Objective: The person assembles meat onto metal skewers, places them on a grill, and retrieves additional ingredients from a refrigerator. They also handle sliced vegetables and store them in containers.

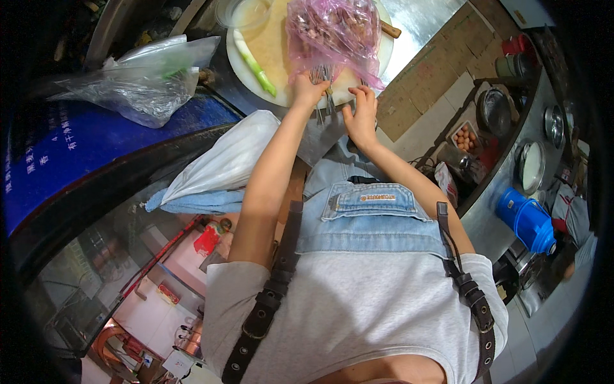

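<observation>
A pink plastic bag full of skewered pieces, apparently meat, lies on a round white cutting board. Thin metal skewers stick out of its near end. My left hand grips the skewers just below the bag's mouth, with the thumb across them. At the bag's near right corner is my right hand, thumb and fingers apart; whether its fingertips touch the plastic is unclear. Left of the bag lies a piece of green onion. A wooden handle pokes out on the right, the rest hidden.
A clear plastic container sits at the board's far left. Clear plastic bags lie left, above a blue printed panel. A white bag hangs nearer. Eggs, a steel counter and a blue thermos are right.
</observation>
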The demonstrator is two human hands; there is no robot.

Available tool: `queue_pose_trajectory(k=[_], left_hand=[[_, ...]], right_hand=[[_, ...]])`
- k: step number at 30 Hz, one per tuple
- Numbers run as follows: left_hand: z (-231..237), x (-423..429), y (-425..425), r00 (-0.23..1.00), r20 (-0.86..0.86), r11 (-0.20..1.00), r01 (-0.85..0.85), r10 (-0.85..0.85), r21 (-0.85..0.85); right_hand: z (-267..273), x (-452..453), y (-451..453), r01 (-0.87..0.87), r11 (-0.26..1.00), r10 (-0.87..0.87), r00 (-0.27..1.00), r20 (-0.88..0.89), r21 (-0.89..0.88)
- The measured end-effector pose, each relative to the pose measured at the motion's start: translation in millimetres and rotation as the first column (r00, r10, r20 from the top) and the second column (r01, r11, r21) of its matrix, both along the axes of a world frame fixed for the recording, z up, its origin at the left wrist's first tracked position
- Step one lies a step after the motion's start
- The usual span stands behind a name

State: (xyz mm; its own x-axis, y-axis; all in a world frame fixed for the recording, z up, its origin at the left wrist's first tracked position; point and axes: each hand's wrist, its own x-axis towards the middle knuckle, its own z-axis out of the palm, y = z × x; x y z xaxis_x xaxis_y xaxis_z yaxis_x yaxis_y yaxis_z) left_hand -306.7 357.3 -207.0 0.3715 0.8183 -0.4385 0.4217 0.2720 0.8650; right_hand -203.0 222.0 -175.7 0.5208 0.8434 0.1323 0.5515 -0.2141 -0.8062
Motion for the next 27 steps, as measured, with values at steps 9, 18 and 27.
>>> queue_pose_trajectory(k=[9, 18, 27], left_hand=[[17.9, -17.4, 12.2, 0.940, 0.305, 0.903, -0.006, 0.152, -0.430], [10.4, -8.9, 9.7, 0.957, 0.213, 0.961, -0.145, 0.197, -0.236], [30.4, 14.5, 32.7, 0.929, 0.363, 0.621, 0.241, 0.076, -0.746]], right_hand=[[-38.5, -2.2, 9.2, 0.009, 0.999, -0.032, 0.880, -0.473, -0.052], [-26.9, -20.9, 65.9, -0.017, 0.914, -0.039, 0.991, -0.130, -0.406], [20.1, 16.0, 61.3, -0.303, 0.946, -0.096, 0.087, -0.992, -0.118]])
